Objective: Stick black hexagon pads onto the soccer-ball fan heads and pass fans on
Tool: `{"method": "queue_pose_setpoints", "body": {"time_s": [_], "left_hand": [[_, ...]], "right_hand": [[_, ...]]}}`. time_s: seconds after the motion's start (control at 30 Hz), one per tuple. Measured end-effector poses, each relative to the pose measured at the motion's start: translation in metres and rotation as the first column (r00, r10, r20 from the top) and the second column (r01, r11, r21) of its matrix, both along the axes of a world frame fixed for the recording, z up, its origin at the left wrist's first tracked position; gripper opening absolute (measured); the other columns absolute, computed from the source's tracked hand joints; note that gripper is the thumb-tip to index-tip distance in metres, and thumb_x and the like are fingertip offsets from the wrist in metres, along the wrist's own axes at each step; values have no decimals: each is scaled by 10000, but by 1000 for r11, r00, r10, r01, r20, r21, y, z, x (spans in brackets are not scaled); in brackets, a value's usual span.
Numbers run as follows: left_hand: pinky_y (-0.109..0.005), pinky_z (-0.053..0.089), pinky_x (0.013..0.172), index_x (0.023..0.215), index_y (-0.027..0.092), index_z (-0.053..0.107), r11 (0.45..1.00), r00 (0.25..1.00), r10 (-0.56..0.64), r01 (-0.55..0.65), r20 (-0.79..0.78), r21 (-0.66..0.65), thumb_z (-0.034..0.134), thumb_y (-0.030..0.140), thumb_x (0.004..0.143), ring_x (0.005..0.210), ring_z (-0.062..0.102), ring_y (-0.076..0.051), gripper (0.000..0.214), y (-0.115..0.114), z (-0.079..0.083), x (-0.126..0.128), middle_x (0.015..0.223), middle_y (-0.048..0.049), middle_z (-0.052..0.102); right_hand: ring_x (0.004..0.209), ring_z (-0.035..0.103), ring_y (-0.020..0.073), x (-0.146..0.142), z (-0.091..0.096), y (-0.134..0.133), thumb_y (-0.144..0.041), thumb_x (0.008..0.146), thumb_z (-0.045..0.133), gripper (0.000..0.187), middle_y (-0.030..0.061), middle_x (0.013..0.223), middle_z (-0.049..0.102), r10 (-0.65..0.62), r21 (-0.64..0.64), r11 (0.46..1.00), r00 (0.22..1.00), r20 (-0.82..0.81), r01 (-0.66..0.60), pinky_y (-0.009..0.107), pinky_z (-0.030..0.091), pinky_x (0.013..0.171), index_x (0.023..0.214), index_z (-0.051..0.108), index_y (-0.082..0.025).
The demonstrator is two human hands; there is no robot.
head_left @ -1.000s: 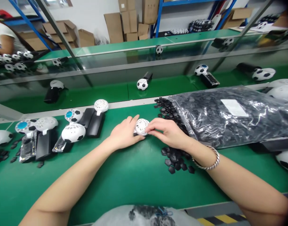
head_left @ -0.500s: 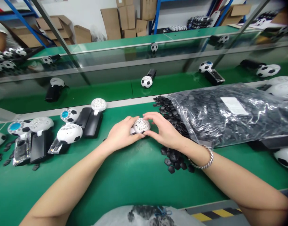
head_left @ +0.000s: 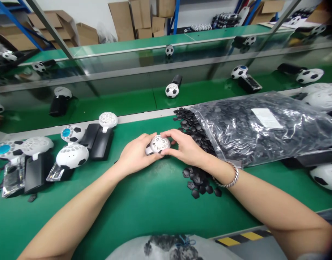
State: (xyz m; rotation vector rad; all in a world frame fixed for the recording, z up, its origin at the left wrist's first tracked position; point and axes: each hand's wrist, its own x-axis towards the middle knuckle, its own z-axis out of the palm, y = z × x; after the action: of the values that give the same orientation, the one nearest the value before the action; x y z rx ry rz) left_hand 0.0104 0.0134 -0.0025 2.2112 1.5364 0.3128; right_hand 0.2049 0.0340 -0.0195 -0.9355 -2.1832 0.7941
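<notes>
Between my two hands is a white soccer-ball-shaped piece [head_left: 160,143] with an openwork top and a few black patches. My left hand [head_left: 137,153] grips it from the left, thumb along the near side. From the right, my right hand [head_left: 183,146] holds it with thumb and index finger; whether a small patch is under those fingertips is hidden. A heap of black pentagon pieces [head_left: 194,128] lies just beyond my right hand, and more loose black pentagons [head_left: 198,182] lie on the near side of my right wrist.
A clear plastic bag [head_left: 236,133] of black pieces lies at right. Several ball-headed units with black handles [head_left: 71,155] stand at left on the green table [head_left: 144,209]. Beyond the table edge, a green conveyor belt [head_left: 133,103] carries similar units. Cardboard boxes [head_left: 121,23] stand behind.
The view has shifted slightly. Both hands keep hold of the ball-shaped piece, which appears turned a little. The units on the belt have shifted slightly rightward relative to the table.
</notes>
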Motion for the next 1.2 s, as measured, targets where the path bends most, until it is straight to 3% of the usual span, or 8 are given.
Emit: {"method": "queue_pose_setpoints", "body": {"time_s": [0.43, 0.63, 0.77, 0.87, 0.97, 1.07, 1.2], "left_hand": [[-293, 444, 678, 1267, 257, 444, 1000, 1000, 21, -21, -10, 16, 565, 549, 713, 911, 585, -238, 637, -1, -1, 2, 1055, -41, 597], [-301, 447, 683, 1246, 256, 448, 999, 999, 24, -23, -27, 32, 522, 563, 742, 903, 584, -230, 594, -2, 3, 4, 1043, -39, 587], [-320, 459, 725, 1275, 260, 404, 999, 996, -41, 42, -74, 23, 574, 452, 723, 963, 569, -239, 609, -7, 4, 9, 1114, -32, 564], [-348, 442, 803, 1293, 230, 392, 991, 985, -121, 127, -121, 41, 571, 282, 699, 1025, 544, -246, 622, -10, 4, 13, 1162, -46, 564], [-396, 413, 833, 1283, 221, 415, 981, 977, -150, 166, -151, 100, 504, 154, 697, 1035, 531, -249, 597, -12, 4, 17, 1181, -51, 581], [-452, 364, 891, 1267, 229, 443, 966, 974, -146, 178, -174, 188, 437, 56, 703, 1040, 519, -244, 590, -10, 4, 17, 1161, -38, 611], [-553, 190, 1022, 1237, 254, 484, 950, 974, -122, 170, -190, 262, 368, -23, 710, 1162, 435, -264, 607, 0, -1, 9, 1164, 4, 622]], "right_hand": [[943, 543, 191, 1, 0, -2, -315, 736, 658, 378, 86, 1061, 568, 19, -72, 997, 1000, -25, -21, 283, 499, 694, 1051, 513, -163], [927, 555, 198, -2, -1, -1, -299, 712, 679, 407, 86, 1068, 580, -50, -66, 997, 999, -3, 49, 278, 484, 674, 1054, 519, -151], [884, 575, 172, 7, 0, 18, -279, 814, 573, 232, 65, 995, 626, -86, -77, 993, 994, 60, 91, 278, 470, 725, 1004, 569, -147], [918, 538, 204, 16, -1, 31, -187, 879, 453, 197, 107, 988, 623, -312, 166, 949, 880, 358, 269, 333, 409, 828, 951, 623, -118], [888, 502, 231, 20, -1, 32, -158, 883, 424, 233, 121, 896, 620, -375, 306, 925, 674, 637, 226, 333, 384, 786, 863, 653, -117], [839, 502, 223, 20, 3, 26, -132, 867, 441, 210, 109, 845, 612, -350, 325, 933, 581, 735, 151, 308, 377, 720, 814, 644, -123], [839, 522, 238, 18, 8, 21, -82, 831, 467, 166, 117, 852, 605, -355, 344, 930, 542, 762, 126, 304, 375, 697, 838, 630, -106]]}}
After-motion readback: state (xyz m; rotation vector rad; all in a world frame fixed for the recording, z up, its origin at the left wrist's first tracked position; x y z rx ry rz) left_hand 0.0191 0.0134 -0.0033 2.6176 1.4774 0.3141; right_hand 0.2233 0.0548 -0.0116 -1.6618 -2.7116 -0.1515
